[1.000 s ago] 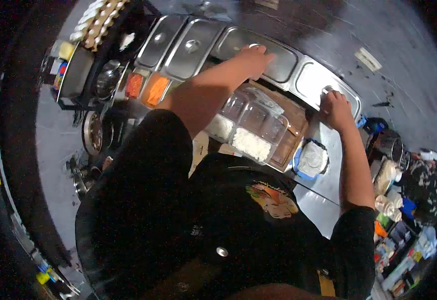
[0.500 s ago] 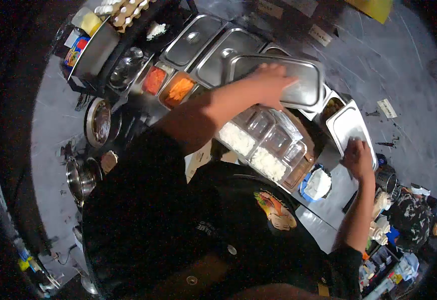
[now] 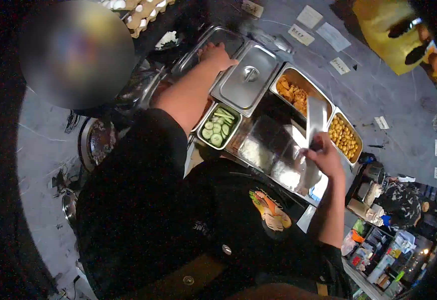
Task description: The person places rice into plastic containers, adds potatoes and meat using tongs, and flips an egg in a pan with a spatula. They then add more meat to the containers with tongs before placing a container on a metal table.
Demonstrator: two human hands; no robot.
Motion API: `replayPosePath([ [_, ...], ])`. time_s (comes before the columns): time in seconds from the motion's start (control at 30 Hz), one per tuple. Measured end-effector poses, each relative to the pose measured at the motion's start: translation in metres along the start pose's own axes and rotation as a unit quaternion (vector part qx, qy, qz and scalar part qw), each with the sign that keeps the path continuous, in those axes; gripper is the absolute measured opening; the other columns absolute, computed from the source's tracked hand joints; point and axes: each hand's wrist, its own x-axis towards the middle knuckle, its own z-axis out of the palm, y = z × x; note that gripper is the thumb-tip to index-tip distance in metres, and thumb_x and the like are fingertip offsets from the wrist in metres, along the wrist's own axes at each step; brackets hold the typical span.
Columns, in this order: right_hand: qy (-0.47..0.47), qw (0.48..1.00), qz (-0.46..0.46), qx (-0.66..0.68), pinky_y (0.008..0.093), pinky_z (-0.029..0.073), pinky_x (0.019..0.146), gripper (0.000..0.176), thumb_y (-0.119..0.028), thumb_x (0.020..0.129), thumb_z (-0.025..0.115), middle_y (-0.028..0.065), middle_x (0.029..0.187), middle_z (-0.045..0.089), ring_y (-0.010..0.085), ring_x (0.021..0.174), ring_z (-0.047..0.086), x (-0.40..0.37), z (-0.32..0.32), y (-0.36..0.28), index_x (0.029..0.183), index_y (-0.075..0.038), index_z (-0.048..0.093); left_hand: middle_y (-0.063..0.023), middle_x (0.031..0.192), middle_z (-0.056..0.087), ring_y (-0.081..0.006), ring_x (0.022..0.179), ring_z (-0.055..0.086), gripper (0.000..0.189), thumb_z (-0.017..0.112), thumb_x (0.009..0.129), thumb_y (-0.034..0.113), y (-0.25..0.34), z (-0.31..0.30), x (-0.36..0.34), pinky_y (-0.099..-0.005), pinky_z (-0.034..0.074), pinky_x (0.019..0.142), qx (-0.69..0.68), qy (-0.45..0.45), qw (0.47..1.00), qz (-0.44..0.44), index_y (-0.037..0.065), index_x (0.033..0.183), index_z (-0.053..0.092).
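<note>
My left hand [image 3: 215, 56] lies over the metal lid [image 3: 226, 36] of a pan at the upper left, fingers and thumb apart. Beside it, another lidded pan [image 3: 248, 80] is shut. My right hand [image 3: 326, 156] grips a metal lid [image 3: 317, 117], tilted nearly edge-on. Behind that lid is an open pan of orange-brown food [image 3: 292, 94]; to its right stands a pan of small round potatoes [image 3: 343, 137]. Below both hands, a clear compartment tray [image 3: 271, 137] holds white rice [image 3: 286, 174] in its near compartments. Sliced cucumbers [image 3: 219, 127] fill a small pan.
Egg cartons [image 3: 146, 17] sit at the top left. Paper labels [image 3: 301, 35] lie on the grey counter [image 3: 378, 95]. A yellow item [image 3: 383, 35] is at the upper right. A dark round pan [image 3: 98, 142] stands at the left. Shelves with packages [image 3: 388, 255] are at the lower right.
My left hand has moved left, off the large central metal lid. My right hand has moved left with a lid lifted in it. The orange-brown food, potatoes and cucumbers now show.
</note>
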Motion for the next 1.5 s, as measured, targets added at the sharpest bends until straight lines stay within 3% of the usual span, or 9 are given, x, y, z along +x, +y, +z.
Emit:
replayPosePath([
  [0.23,-0.082,0.997,0.006,0.012,0.0369,0.053,0.091,0.072,-0.049,0.085,0.087,0.0133,0.110,0.069,0.0223,0.102,0.065,0.134,0.094,-0.093,0.127,0.002,0.058,-0.0212,0.144,0.054,-0.0395,0.137,0.052,0.060,0.072,0.098,0.041,-0.014,0.015,-0.124,-0.0497,0.043,0.113,-0.350,0.272,0.888,0.122,0.005,0.142,0.056],
  [0.4,-0.046,0.963,-0.017,-0.263,0.0429,0.054,0.105,0.095,-0.066,0.089,0.075,0.0290,0.138,0.066,0.0391,0.122,0.067,0.284,0.186,-0.130,0.143,0.008,0.054,-0.0074,0.092,0.062,-0.0187,0.084,0.063,0.022,0.074,0.097,0.016,-0.068,0.010,-0.283,-0.0326,0.051,0.074,-0.518,0.090,0.813,0.250,0.004,0.114,0.065],
  [0.47,-0.163,0.934,-0.069,-0.309,0.0434,0.057,0.100,0.088,-0.065,0.090,0.074,0.0276,0.132,0.069,0.0386,0.116,0.070,0.342,0.211,-0.141,0.139,0.006,0.058,-0.0097,0.103,0.072,-0.0212,0.092,0.071,0.027,0.071,0.102,0.021,-0.101,0.027,-0.306,-0.0364,0.057,0.084,-0.490,-0.096,0.823,0.271,0.003,0.121,0.067],
  [0.53,-0.249,0.921,0.018,-0.300,0.0358,0.040,0.037,0.058,-0.054,0.105,0.057,0.0083,0.054,0.058,0.0173,0.038,0.049,0.349,0.242,-0.174,0.070,-0.010,0.066,-0.0079,0.089,0.068,-0.0185,0.082,0.068,0.021,0.072,0.101,0.026,-0.123,0.024,-0.331,-0.0338,0.053,0.073,-0.530,-0.073,0.799,0.275,0.007,0.109,0.069],
  [0.97,-0.183,0.805,-0.296,-0.481,0.0498,0.058,0.079,0.032,-0.038,0.092,0.070,0.0164,0.097,0.076,0.0347,0.090,0.072,0.423,0.281,-0.172,0.104,-0.010,0.079,-0.0089,0.109,0.070,-0.0197,0.101,0.067,0.032,0.067,0.105,0.033,-0.213,0.042,-0.351,-0.0343,0.052,0.090,-0.587,-0.253,0.759,0.121,0.006,0.124,0.067],
  [1.23,0.090,0.929,-0.265,-0.242,0.0400,0.057,0.089,0.033,-0.037,0.097,0.072,0.0124,0.104,0.079,0.0250,0.097,0.074,0.107,-0.008,-0.361,0.112,-0.008,0.078,-0.0079,0.118,0.069,-0.0180,0.110,0.065,0.038,0.065,0.107,0.033,-0.211,0.049,-0.339,-0.0338,0.050,0.098,-0.595,-0.298,0.735,0.130,0.005,0.131,0.066],
  [1.37,0.602,0.691,-0.302,-0.262,0.0412,0.060,0.079,0.046,-0.044,0.093,0.075,0.0176,0.098,0.079,0.0288,0.086,0.077,0.060,-0.168,-0.378,0.109,-0.001,0.076,-0.0073,0.122,0.068,-0.0172,0.115,0.064,0.041,0.064,0.107,0.034,-0.205,0.047,-0.339,-0.0336,0.049,0.102,-0.591,-0.308,0.731,0.146,0.005,0.135,0.065],
  [1.4,0.613,0.701,-0.155,-0.330,0.0511,0.056,0.095,0.075,-0.060,0.093,0.073,0.0302,0.123,0.072,0.0423,0.112,0.072,0.038,-0.189,-0.389,0.137,0.000,0.064,-0.0058,0.124,0.067,-0.0154,0.119,0.062,0.042,0.063,0.108,0.033,-0.191,0.021,-0.342,-0.0322,0.047,0.104,-0.566,-0.294,0.755,0.154,0.004,0.138,0.064],
  [1.5,0.608,0.687,-0.100,-0.386,0.0516,0.057,0.088,0.065,-0.054,0.093,0.074,0.0257,0.109,0.075,0.0443,0.103,0.073,0.036,-0.235,-0.384,0.127,0.001,0.067,-0.0047,0.122,0.068,-0.0144,0.116,0.061,0.039,0.061,0.109,0.030,-0.189,0.029,-0.331,-0.0301,0.047,0.102,-0.533,-0.263,0.771,0.232,0.003,0.137,0.064],
])
